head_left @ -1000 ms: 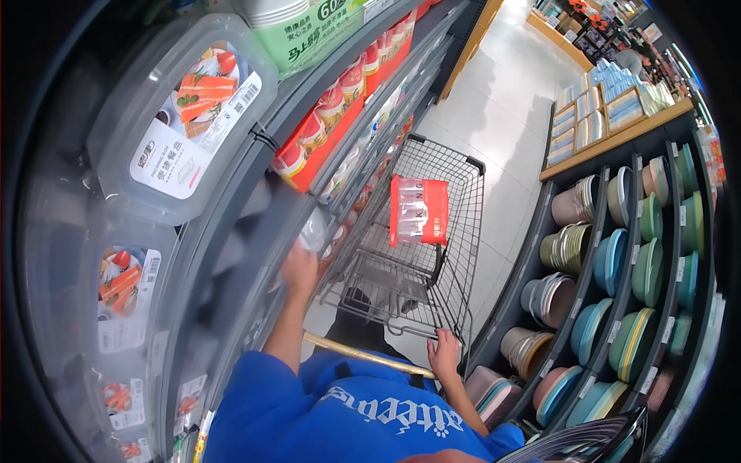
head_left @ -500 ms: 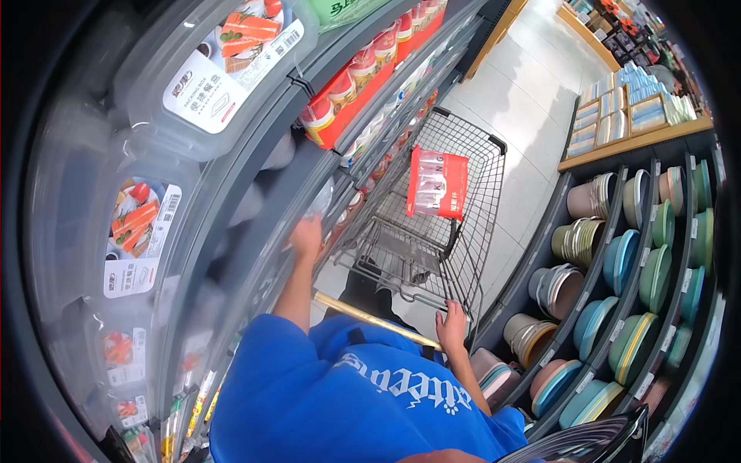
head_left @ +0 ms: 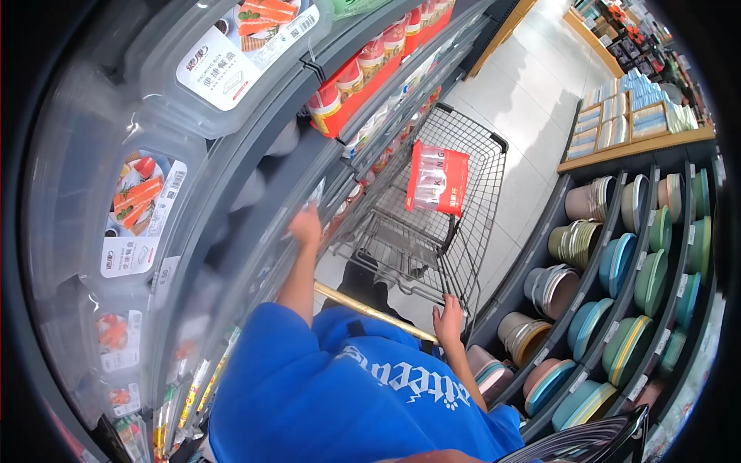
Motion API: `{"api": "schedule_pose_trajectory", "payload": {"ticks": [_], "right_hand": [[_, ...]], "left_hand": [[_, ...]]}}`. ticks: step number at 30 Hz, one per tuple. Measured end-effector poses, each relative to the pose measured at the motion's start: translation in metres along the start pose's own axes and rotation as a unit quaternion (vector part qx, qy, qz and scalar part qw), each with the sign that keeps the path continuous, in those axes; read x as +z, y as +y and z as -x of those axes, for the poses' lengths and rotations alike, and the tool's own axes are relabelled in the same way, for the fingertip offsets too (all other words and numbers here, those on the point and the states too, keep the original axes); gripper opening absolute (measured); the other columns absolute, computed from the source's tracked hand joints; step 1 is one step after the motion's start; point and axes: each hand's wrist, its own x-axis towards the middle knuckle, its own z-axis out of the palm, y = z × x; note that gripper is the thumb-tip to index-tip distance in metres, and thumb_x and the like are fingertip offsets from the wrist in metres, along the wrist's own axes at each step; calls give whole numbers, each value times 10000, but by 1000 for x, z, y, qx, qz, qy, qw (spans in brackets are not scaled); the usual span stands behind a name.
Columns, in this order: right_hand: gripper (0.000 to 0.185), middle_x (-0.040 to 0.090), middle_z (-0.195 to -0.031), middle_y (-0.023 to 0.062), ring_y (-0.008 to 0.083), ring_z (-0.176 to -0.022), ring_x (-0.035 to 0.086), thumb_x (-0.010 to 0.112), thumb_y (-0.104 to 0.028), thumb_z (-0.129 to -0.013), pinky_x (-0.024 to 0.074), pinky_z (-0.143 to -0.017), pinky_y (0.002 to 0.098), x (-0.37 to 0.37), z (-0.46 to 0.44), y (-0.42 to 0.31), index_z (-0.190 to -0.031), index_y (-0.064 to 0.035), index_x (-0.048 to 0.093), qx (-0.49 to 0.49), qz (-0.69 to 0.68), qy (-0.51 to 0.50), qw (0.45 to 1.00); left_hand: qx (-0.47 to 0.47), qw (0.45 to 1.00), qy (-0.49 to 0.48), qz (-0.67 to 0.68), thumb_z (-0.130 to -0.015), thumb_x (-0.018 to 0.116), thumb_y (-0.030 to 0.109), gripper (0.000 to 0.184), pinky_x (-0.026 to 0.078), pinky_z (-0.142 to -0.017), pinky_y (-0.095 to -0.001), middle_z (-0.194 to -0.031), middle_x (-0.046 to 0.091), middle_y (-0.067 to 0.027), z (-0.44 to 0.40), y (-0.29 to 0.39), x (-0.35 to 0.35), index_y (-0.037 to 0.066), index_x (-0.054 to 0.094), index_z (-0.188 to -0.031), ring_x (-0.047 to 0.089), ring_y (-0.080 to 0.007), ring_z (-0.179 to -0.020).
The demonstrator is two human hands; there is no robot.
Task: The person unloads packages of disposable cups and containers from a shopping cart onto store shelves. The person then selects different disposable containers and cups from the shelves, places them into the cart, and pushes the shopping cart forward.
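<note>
My left hand (head_left: 306, 225) is raised at the edge of the left shelf, its fingers bent and slightly blurred. A thin, clear plastic item (head_left: 318, 192) sticks up from its fingertips; its kind is not visible. On the rear corner of the wire shopping cart (head_left: 485, 224), near the right end of its gold handle bar (head_left: 370, 309), my right hand (head_left: 448, 321) rests with curled fingers. Inside the cart lies a red pack of clear plastic cups (head_left: 437, 179).
Stacked clear food boxes (head_left: 143, 208) fill the left shelf, with red-packaged goods (head_left: 347, 81) farther along. Plastic bowls (head_left: 617, 262) and pots (head_left: 552, 289) line the right shelf. Folded towels (head_left: 644, 108) sit beyond. The tiled aisle (head_left: 525, 108) runs ahead.
My left hand has shifted slightly up, and the clear plastic by its fingertips looks narrower and turned. My right hand stays on the cart, with its fingers a little more bent.
</note>
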Motion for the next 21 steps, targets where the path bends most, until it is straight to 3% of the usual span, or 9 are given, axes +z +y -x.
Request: {"api": "schedule_pose_trajectory", "payload": {"ticks": [2, 5, 8, 11, 14, 17, 21], "right_hand": [[393, 584, -1186, 148, 348, -1089, 575, 695, -120, -855, 428, -935, 475, 2, 0, 2, -1208, -32, 548, -7, 3, 7, 1000], [398, 584, -1182, 146, 342, -1089, 576, 699, -126, -853, 426, -934, 481, 3, -1, 2, -1211, -35, 549, -6, 5, 2, 1000], [395, 585, -1170, 147, 341, -1084, 577, 702, -126, -850, 426, -930, 483, 4, -2, 2, -1204, -34, 552, 2, 6, -5, 1000], [393, 581, -1159, 152, 348, -1082, 575, 705, -122, -847, 428, -930, 484, 4, -4, 1, -1200, -32, 555, 10, 9, -10, 1000], [392, 575, -1152, 157, 354, -1080, 574, 705, -121, -846, 431, -928, 484, 4, -6, 1, -1198, -32, 558, 14, 4, -11, 1000], [394, 567, -1156, 161, 362, -1074, 574, 705, -121, -845, 434, -925, 488, 7, -8, 1, -1200, -33, 558, 24, 8, -18, 1000], [403, 557, -1161, 160, 374, -1057, 574, 711, -123, -840, 439, -918, 488, 7, -7, 5, -1206, -44, 561, 14, -1, -18, 1000]], "left_hand": [[-27, 998, -42, 31, -896, 662, 401, 539, 475, -939, -521, -1199, 626, -289, 3, 18, -23, -28, 605, -1218, 605, -460, -1105], [62, 996, -62, -20, -922, 625, 412, 514, 481, -930, -519, -1183, 632, -300, -6, 6, -11, -32, 635, -1182, 615, -476, -1074], [39, 997, -63, -14, -954, 567, 367, 438, 501, -897, -522, -1142, 655, -294, -24, -6, 9, -17, 663, -1142, 636, -479, -1029], [53, 979, -189, -47, -936, 561, 315, 386, 513, -806, -550, -1061, 668, -294, -47, 17, -18, -20, 676, -1091, 647, -489, -934], [96, 982, -150, -65, -898, 552, 230, 304, 531, -734, -540, -953, 685, -290, -53, 22, -13, -15, 710, -981, 664, -481, -831], [108, 987, -110, -52, -869, 548, 199, 285, 525, -753, -550, -970, 686, -285, -57, 47, -18, -12, 711, -971, 661, -482, -850], [82, 987, -130, -43, -873, 540, 189, 280, 521, -764, -562, -977, 686, -285, -69, 49, 15, -11, 711, -971, 658, -495, -868]]}}
